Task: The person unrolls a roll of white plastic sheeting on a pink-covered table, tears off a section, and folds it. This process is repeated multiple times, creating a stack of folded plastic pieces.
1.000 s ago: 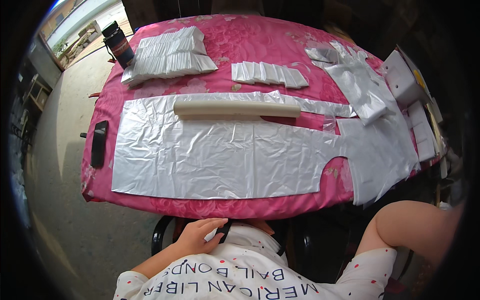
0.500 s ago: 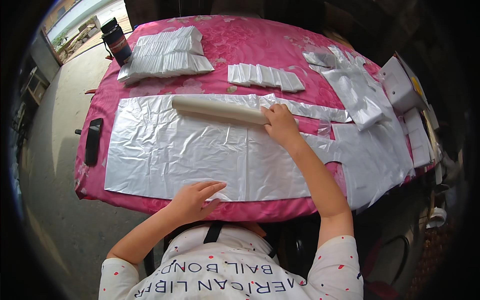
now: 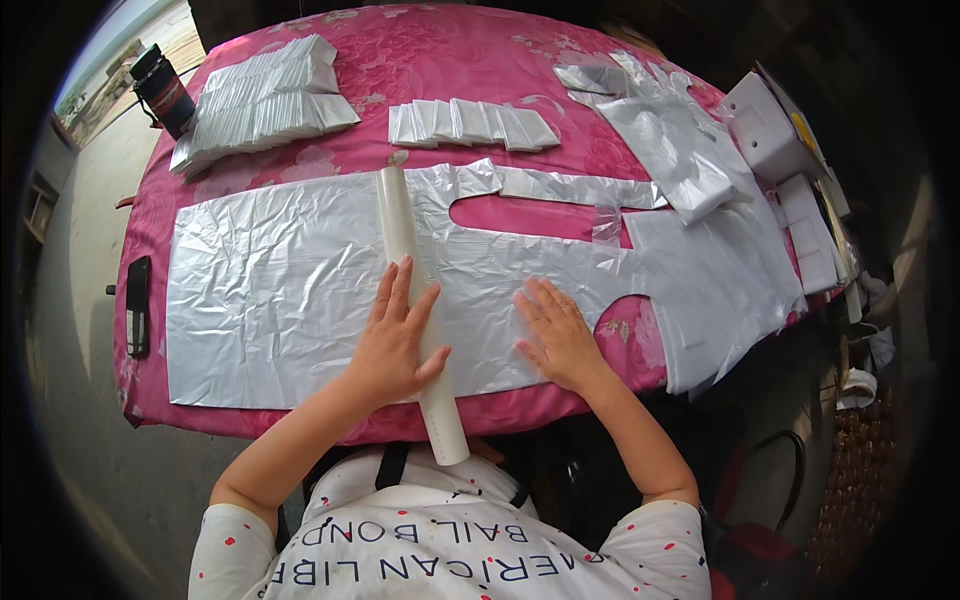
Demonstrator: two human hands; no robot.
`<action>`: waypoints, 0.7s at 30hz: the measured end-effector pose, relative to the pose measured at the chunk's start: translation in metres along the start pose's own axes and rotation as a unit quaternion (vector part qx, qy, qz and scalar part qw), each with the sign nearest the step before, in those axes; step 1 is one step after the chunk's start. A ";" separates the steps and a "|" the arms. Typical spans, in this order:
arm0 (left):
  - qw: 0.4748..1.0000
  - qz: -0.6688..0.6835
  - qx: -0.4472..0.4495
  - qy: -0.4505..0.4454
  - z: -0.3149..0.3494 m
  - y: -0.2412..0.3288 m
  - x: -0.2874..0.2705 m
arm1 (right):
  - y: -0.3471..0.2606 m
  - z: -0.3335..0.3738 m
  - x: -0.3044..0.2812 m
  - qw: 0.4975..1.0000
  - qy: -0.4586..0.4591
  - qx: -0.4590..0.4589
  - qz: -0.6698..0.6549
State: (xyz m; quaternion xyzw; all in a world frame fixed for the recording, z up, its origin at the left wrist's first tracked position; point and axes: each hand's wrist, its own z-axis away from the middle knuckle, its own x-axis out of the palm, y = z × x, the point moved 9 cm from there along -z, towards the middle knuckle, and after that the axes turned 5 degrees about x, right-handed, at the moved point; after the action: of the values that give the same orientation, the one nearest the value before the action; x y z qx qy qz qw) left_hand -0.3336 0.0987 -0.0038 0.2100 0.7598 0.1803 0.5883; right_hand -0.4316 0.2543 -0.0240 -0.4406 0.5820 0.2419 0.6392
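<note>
A flat, silvery-white plastic sheet [image 3: 265, 290], cut like a vest-style bag with a curved opening, is spread over the near part of the table. Across its middle lies a cream-white tube [image 3: 401, 215], pointing from the far edge toward me, its near end overhanging the table edge. My left hand [image 3: 393, 342] rests against the tube with its fingers spread, not wrapped round it. To the right of the tube, my right hand [image 3: 556, 335] is open and lies palm down on the plastic, slightly blurred.
On the pink flowered cloth [image 3: 430, 60] stand folded silvery packets [image 3: 262, 105] beside a dark bottle [image 3: 162, 92]. A shorter row of packets [image 3: 472, 123] lies at the back. Loose plastic bags [image 3: 672, 150] and white boxes [image 3: 768, 130] occupy the right. A phone [image 3: 138, 305] lies left.
The tube has turned from lying sideways near the far edge to pointing toward me. My right hand has let go of it and come nearer; my left hand has moved onto the tube.
</note>
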 end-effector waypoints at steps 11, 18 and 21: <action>0.997 0.049 0.040 0.033 0.000 0.006 0.002 | 0.235 0.012 -0.128 0.869 0.158 0.448 0.136; 0.994 0.100 0.021 0.038 0.005 0.000 0.008 | 0.065 -0.001 -0.040 0.993 0.073 0.088 -0.032; 0.998 0.068 0.011 0.011 0.002 0.007 0.007 | 0.096 0.016 -0.041 0.988 0.103 0.112 0.023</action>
State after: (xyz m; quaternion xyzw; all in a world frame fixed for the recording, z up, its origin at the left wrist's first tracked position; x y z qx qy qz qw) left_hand -0.3325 0.1082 -0.0067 0.2658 0.7522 0.2143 0.5637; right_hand -0.5105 0.3236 -0.0124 -0.3755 0.6783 0.1429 0.6152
